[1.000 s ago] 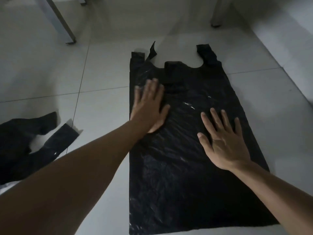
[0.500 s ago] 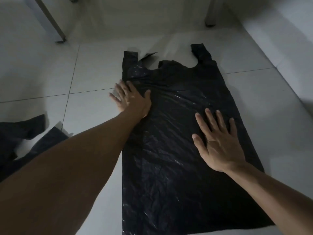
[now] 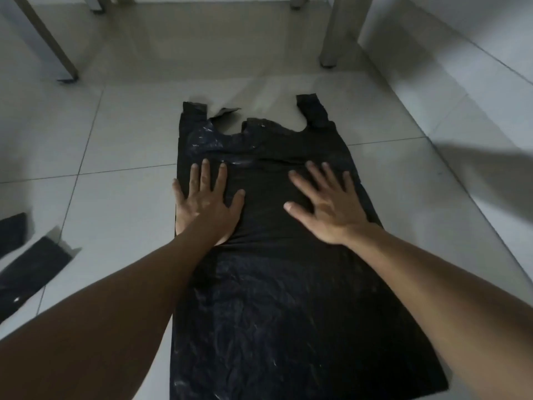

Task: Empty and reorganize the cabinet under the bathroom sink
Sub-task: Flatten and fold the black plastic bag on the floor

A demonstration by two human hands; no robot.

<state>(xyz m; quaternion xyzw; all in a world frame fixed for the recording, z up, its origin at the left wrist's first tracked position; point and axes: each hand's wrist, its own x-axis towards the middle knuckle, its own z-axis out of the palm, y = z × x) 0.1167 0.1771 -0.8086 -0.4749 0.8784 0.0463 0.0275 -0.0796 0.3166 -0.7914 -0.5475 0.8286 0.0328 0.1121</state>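
A large black plastic bag (image 3: 274,298) lies flat on the pale tiled floor, its two handles pointing away from me. My left hand (image 3: 206,202) presses flat on the bag's left side, fingers straight and spread, its outer edge over the bag's border. My right hand (image 3: 328,206) lies flat on the bag's right side at about the same height, fingers spread. Neither hand grips anything.
A second black bag (image 3: 26,269) lies crumpled on the floor at the left edge. Metal furniture legs (image 3: 331,36) stand at the far side, another leg (image 3: 49,44) at the far left. A white tiled wall (image 3: 476,67) rises on the right.
My left hand slid out to the bag's left edge, then came back onto the bag. My right hand moved up toward the handles. The view shifted forward.
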